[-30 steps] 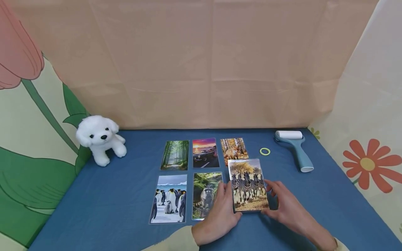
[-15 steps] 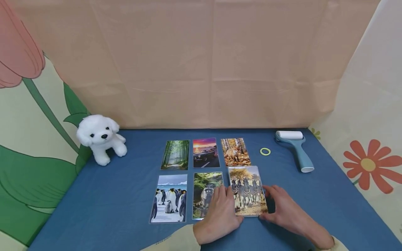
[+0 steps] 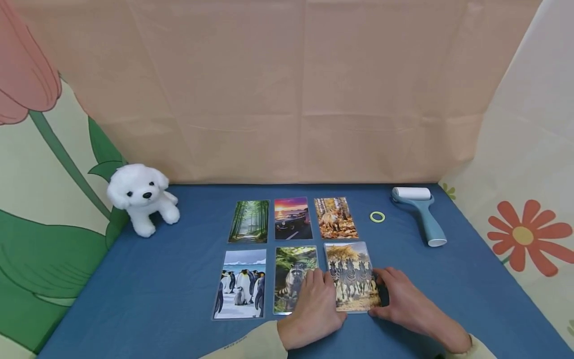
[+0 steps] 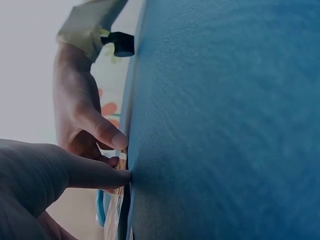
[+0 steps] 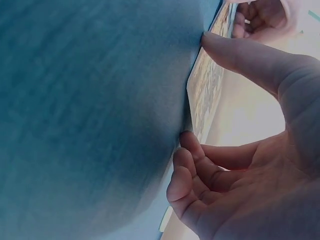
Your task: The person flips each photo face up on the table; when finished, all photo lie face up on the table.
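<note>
A picture card of running zebras (image 3: 352, 279) lies at or just above the blue cloth, in the front row's right place. My left hand (image 3: 316, 309) holds its left edge, its fingers partly covering the raccoon card (image 3: 291, 269). At the lower right, my right hand (image 3: 405, 301) holds the card with the thumb at the bottom corner and fingers along the right edge. The right wrist view shows the card's corner (image 5: 202, 95) between thumb and fingers. In the left wrist view, my left thumb touches the card's near edge (image 4: 117, 205). A penguin card (image 3: 242, 284) completes the row.
Behind lie a forest card (image 3: 249, 222), a car-at-sunset card (image 3: 293, 219) and a fox card (image 3: 335, 218). A yellow-green ring (image 3: 377, 217) and a lint roller (image 3: 421, 214) are at right. A white plush dog (image 3: 141, 197) sits at left.
The zebra card has come down and toward me, off the fox card's lower edge, which now shows fully. Both hands have moved with it; the other things stay put.
</note>
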Available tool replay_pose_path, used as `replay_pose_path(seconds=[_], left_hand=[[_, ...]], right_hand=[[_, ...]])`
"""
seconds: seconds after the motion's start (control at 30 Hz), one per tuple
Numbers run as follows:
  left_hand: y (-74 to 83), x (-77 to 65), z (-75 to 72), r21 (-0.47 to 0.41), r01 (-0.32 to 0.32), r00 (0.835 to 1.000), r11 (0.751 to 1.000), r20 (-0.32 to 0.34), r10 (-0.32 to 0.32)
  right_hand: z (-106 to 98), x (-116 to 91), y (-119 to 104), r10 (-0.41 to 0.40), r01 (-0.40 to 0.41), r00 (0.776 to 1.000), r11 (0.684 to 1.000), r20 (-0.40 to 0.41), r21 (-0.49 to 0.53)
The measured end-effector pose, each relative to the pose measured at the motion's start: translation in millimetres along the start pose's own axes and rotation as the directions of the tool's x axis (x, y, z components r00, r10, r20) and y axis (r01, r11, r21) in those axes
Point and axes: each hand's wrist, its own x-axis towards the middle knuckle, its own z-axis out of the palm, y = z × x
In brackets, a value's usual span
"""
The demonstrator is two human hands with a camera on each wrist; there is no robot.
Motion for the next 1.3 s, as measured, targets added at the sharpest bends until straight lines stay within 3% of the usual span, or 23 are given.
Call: replay_pose_path(seconds=[0.57,1.03,1.17,1.3], left_hand=[[-0.8,2.8,3.1,0.001,-0.013,1.0,1.0,0.02,0.013],[-1.6,4.8,1.4,0.01,-0.007,0.999,1.0,0.038,0.007],[-5.8,4.5,-3.5,-0.079,-0.01,0.997,0.997,0.07,0.016],[-21.3,5.6,-17.4,-0.259,-0.036,0.996,0.965,0.072,0.057]], right_hand=[[-5,3,-2,0.039,-0.034,0.998,0.994,0.048,-0.108],[-4,5,-1,0.044,-0.032,0.996,0.99,0.081,-0.137],[-10,5,1,0.035,-0.027,0.996,0.995,0.086,-0.095],[-19,4,6,0.007,-0.005,0.999,0.997,0.032,-0.072]])
